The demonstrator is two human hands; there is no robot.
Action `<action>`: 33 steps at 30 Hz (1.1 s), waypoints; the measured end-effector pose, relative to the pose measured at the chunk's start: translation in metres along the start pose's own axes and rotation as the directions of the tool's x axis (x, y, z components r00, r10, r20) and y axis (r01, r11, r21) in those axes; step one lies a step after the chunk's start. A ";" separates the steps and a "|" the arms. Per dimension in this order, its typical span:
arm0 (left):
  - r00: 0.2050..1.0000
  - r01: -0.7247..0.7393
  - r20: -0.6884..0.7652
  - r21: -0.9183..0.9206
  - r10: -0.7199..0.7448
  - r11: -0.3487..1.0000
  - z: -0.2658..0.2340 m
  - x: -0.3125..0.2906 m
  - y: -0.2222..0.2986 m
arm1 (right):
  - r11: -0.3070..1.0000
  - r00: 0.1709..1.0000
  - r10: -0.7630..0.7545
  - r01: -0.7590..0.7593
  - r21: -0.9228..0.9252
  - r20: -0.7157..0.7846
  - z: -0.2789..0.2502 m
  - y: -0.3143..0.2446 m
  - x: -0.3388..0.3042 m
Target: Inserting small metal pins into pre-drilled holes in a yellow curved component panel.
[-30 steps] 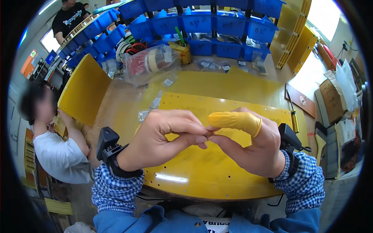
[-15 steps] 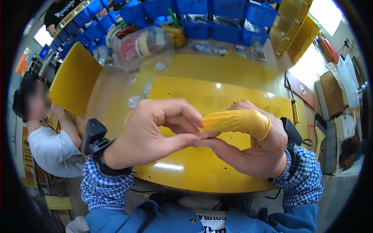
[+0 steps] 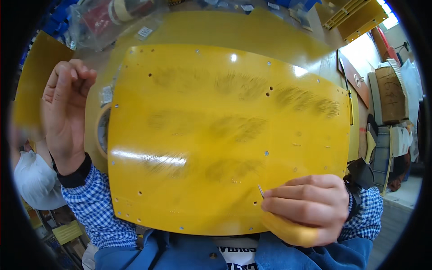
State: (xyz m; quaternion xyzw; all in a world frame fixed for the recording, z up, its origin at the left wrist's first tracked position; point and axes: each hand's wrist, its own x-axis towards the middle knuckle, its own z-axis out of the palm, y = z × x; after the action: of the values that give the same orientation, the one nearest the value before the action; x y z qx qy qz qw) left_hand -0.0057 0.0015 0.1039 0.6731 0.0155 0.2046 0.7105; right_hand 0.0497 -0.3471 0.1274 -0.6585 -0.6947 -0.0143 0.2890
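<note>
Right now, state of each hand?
Left hand: fingers curled, nothing visible in it; can't tell if it's empty.
Right hand: closed, holding a thin metal piece.

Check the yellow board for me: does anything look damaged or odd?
Yes: dark, streaky patches mark the otherwise glossy yellow board, the boldest toward its far right. They look like wear, though I cannot tell scratches from dirt.
</note>
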 end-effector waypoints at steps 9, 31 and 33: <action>1.000 -0.014 0.019 0.247 0.009 0.969 -0.010 -0.009 -0.025 | 0.992 0.997 0.027 -0.019 -0.124 0.066 -0.005 0.014 0.003; 0.902 -0.235 0.431 0.433 0.029 0.870 -0.014 -0.004 -0.019 | 0.984 0.993 0.109 -0.103 -0.145 0.035 -0.003 0.006 0.001; 0.904 -0.244 0.426 0.449 0.035 0.860 -0.011 -0.002 -0.035 | 0.973 0.998 0.052 -0.046 -0.227 0.022 0.011 0.010 -0.009</action>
State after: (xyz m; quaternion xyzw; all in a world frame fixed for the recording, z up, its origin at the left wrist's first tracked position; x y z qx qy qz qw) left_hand -0.0013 0.0108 0.0688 0.8580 -0.1295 0.1028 0.4863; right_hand 0.0544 -0.3489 0.1104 -0.7041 -0.6761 -0.0772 0.2028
